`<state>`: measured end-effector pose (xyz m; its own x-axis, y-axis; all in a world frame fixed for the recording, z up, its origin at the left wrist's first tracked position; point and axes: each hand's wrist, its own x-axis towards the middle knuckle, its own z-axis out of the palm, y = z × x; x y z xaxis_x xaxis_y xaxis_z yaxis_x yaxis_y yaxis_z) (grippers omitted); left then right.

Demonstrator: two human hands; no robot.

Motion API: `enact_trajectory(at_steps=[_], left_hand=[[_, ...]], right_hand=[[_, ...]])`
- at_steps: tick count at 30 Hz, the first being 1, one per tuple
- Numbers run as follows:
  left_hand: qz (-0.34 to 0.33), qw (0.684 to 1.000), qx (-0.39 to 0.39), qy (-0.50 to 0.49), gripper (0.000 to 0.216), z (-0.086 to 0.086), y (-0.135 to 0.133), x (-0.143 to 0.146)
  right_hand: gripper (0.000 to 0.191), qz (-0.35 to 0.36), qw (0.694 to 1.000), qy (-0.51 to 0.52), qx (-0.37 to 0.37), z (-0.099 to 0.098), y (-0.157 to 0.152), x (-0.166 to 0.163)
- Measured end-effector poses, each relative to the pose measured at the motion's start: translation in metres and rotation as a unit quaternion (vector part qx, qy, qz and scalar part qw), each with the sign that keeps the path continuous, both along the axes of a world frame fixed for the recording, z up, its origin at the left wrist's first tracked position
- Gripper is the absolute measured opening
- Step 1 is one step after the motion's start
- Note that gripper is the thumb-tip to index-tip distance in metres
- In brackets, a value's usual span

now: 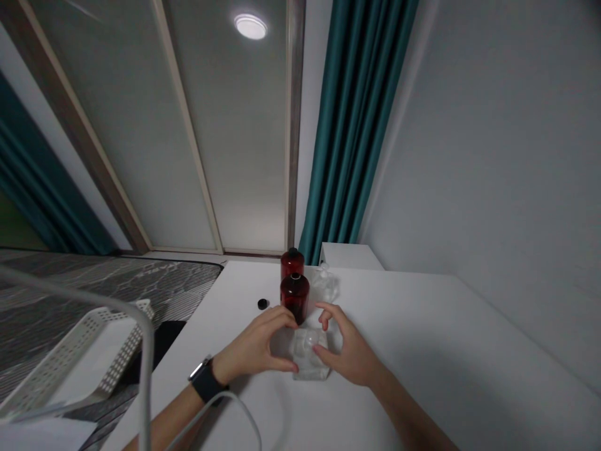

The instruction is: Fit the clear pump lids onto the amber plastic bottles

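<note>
A clear, squarish glass bottle (310, 369) with a rounded clear stopper (312, 339) stands on the white table. My left hand (257, 343) curves around its left side, thumb at the near edge and fingers at the far edge. On the other side is my right hand (350, 351), its thumb tip by the stopper and its index finger bent and apart from the thumb. Just behind the glass bottle stands a dark red-brown bottle (295, 299) with an uncapped neck. A black cap (263, 304) lies on the table to its left.
Farther back are a second red-brown bottle (287, 263) with a black top and another clear glass bottle (325, 287). A white perforated basket (126, 357) sits low at the left. A pale cable (148, 376) crosses the left foreground. The wall borders the table's right side.
</note>
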<state>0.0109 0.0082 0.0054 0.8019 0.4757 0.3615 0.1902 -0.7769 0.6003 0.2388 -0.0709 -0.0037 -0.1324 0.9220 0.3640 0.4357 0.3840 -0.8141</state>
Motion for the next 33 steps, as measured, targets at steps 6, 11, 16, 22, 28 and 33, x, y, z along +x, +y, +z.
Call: enact_trajectory(at_steps=[6, 11, 16, 22, 28, 33], left_hand=[[0.013, 0.999, -0.032, 0.011, 0.06, -0.005, 0.001, 0.002], [0.009, 0.998, -0.061, -0.002, 0.055, -0.005, 0.001, 0.004], [0.011, 0.998, -0.065, 0.007, 0.053, -0.003, 0.0, 0.003], [0.027, 0.998, -0.047, 0.027, 0.052, -0.004, -0.002, 0.002], [0.03, 0.998, -0.054, 0.03, 0.052, -0.002, -0.002, 0.003], [0.03, 0.997, -0.056, 0.032, 0.053, -0.002, -0.003, 0.002]], right_hand=[[0.072, 0.031, 0.999, 0.002, 0.028, 0.002, -0.005, -0.001], [0.079, 0.048, 0.999, 0.017, 0.01, -0.002, -0.006, -0.018], [0.069, 0.01, 1.0, 0.0, -0.022, -0.001, -0.003, -0.016], [0.082, 0.023, 0.999, -0.022, -0.02, 0.005, -0.003, 0.009], [0.08, 0.03, 0.999, 0.026, 0.018, -0.004, -0.003, 0.001], [0.077, 0.049, 0.997, 0.062, 0.017, -0.009, -0.003, -0.014]])
